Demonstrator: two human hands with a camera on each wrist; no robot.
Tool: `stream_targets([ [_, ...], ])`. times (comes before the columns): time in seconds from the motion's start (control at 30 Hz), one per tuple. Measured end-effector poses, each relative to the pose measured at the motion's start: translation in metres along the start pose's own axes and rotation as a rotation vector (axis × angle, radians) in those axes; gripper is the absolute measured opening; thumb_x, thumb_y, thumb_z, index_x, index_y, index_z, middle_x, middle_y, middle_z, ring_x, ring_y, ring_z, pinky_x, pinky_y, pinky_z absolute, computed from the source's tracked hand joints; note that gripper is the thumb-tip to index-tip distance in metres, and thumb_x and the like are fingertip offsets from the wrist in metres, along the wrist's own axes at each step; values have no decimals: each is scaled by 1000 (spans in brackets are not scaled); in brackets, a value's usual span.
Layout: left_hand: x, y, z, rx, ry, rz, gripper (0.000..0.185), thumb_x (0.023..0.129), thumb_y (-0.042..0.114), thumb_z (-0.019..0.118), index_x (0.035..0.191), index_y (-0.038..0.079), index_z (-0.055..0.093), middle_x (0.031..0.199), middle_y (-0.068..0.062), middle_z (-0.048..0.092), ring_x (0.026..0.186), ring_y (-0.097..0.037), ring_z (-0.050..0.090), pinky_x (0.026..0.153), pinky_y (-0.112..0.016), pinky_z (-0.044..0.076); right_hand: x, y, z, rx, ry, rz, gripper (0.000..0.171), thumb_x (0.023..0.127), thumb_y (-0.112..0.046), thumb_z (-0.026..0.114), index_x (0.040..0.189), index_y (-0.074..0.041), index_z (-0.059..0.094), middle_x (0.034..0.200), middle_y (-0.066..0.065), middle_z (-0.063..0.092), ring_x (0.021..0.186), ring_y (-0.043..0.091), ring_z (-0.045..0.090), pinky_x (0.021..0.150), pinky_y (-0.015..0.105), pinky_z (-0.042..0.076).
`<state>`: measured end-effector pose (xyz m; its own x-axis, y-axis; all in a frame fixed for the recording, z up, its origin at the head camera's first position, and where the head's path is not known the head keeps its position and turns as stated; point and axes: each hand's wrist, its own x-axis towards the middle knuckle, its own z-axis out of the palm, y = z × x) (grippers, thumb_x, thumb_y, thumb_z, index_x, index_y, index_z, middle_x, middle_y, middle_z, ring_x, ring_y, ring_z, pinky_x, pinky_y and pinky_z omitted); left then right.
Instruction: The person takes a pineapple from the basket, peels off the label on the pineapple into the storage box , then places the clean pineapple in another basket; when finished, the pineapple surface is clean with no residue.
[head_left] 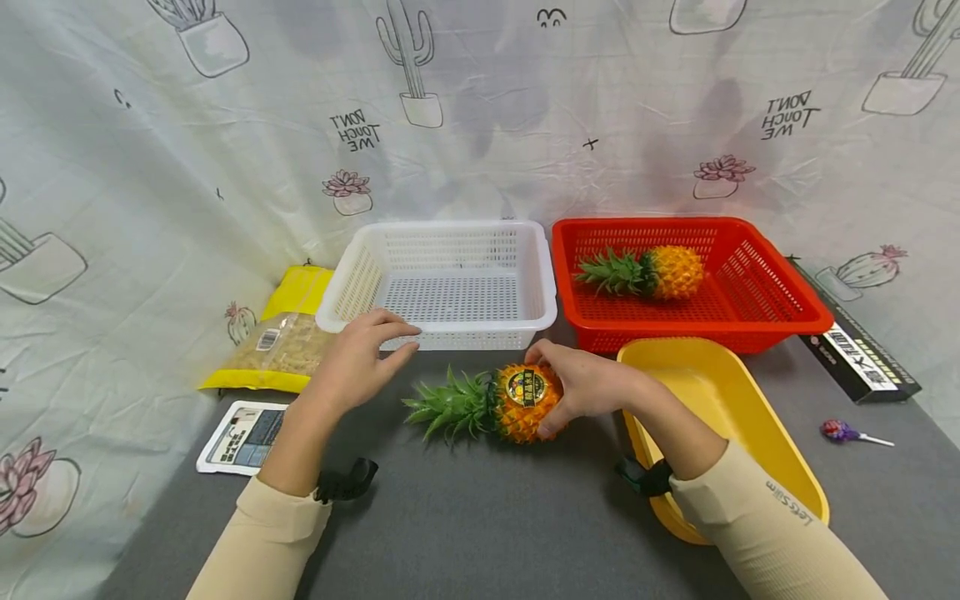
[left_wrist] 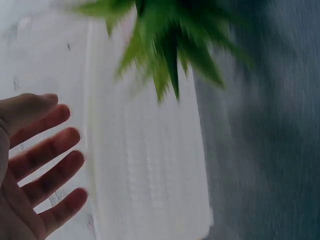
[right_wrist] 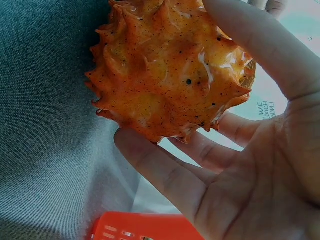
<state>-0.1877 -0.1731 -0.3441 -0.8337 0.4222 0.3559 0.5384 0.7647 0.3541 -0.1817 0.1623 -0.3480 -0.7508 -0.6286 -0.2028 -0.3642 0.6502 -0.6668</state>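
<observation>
A: What is unclear in the left wrist view?
B: It is motion-blurred. The green leaves are smeared and cut off at the top edge. The left hand is cropped at the left and bottom edges.

A: And the right wrist view?
B: The right hand runs off the right and bottom edges. Only a sliver of the red basket shows.

A: The head view?
B: Print on the black box and the card is too small to read.
</observation>
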Motion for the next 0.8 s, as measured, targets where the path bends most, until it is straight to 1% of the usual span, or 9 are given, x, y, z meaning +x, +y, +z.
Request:
stream_targets([
  [0.17, 2, 22, 9, -77, -95, 80, 27, 99, 22, 71, 121, 9, 76, 114, -7, 72, 104, -28, 68, 89, -48, 55, 0, 0, 0, -4, -2, 7, 83, 73, -26, 94, 136, -8, 44, 124, 9, 60, 105, 20, 59, 95, 36, 52],
  [0.23, 4, 29, 14, -100, -137, 103, 27, 99, 25, 71, 121, 11, 76, 116, -6, 72, 105, -26, 69, 90, -47, 55, 0, 1, 0, -5, -1, 8, 83, 73, -27, 95, 136, -8, 44, 124, 9, 60, 105, 20, 59, 95, 36, 53],
  [0.33, 7, 37, 22, -136, -200, 121, 30, 99, 29, 71, 123, 13, 76, 117, -4, 72, 106, -25, 68, 91, -45, 55, 0, 1, 1, -1, -1, 12, 84, 73, -27, 95, 136, -8, 44, 125, 9, 60, 106, 21, 59, 96, 37, 53],
  [0.43, 9, 44, 28, -157, -253, 115, 35, 98, 34, 71, 127, 15, 74, 121, -3, 70, 109, -25, 67, 92, -45, 54, 1, 1, 1, 5, -2, 14, 83, 73, -28, 95, 136, -8, 44, 125, 9, 60, 107, 21, 59, 97, 39, 54],
  [0.57, 9, 53, 33, -160, -307, 91, 47, 93, 40, 74, 134, 16, 70, 128, -2, 67, 115, -23, 64, 95, -45, 54, 1, 1, 1, 13, -5, 12, 83, 73, -27, 94, 136, -7, 44, 125, 10, 60, 106, 21, 59, 96, 38, 54],
  [0.7, 9, 58, 37, -146, -345, 61, 59, 90, 46, 77, 141, 18, 65, 132, -3, 64, 120, -22, 62, 100, -47, 53, 1, 1, 1, 14, -4, 16, 84, 73, -27, 95, 136, -7, 44, 125, 10, 60, 106, 22, 60, 95, 38, 55],
  [0.8, 8, 61, 41, -125, -356, 49, 66, 87, 50, 78, 143, 20, 62, 133, -3, 63, 121, -21, 61, 102, -46, 52, 1, 2, 1, 15, -2, 11, 84, 73, -27, 95, 137, -6, 44, 126, 10, 60, 105, 21, 60, 95, 38, 55],
])
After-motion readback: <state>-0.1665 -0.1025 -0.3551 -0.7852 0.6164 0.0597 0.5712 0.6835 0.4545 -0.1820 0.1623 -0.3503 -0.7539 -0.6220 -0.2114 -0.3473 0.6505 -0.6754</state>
